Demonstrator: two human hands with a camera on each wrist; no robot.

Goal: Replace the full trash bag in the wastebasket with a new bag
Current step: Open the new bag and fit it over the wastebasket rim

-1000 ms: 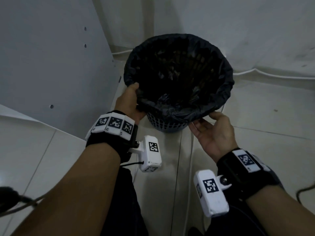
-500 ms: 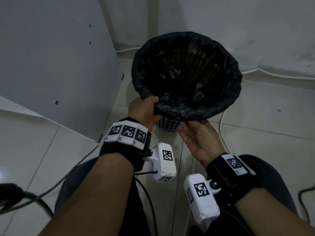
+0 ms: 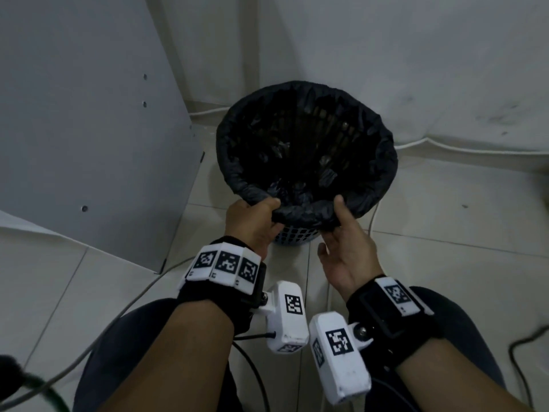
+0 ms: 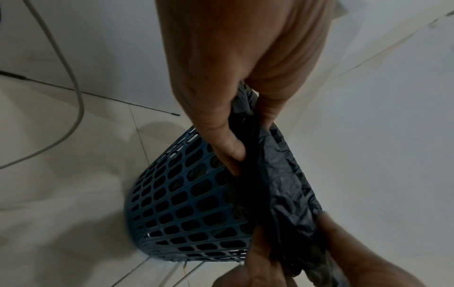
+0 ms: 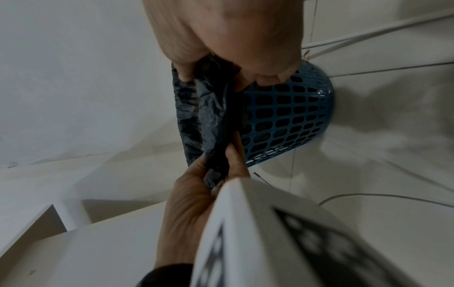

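Observation:
A blue lattice wastebasket stands on the tiled floor in a corner. A black trash bag lines it, its edge rolled over the rim. My left hand grips the rolled bag edge at the near rim, thumb on top and fingers under. My right hand pinches the same edge just to the right, thumb on the rim, fingers beneath. The inside of the bag is dark, with crumpled shapes at the bottom.
A grey cabinet panel stands close on the left of the basket. White walls close the corner behind it. White cables run along the wall base and across the floor tiles. My knees frame the bottom.
Both hands slid together along the near rim. The right hand went from open beside the basket to pinching the bag edge. The basket tilted back from me.

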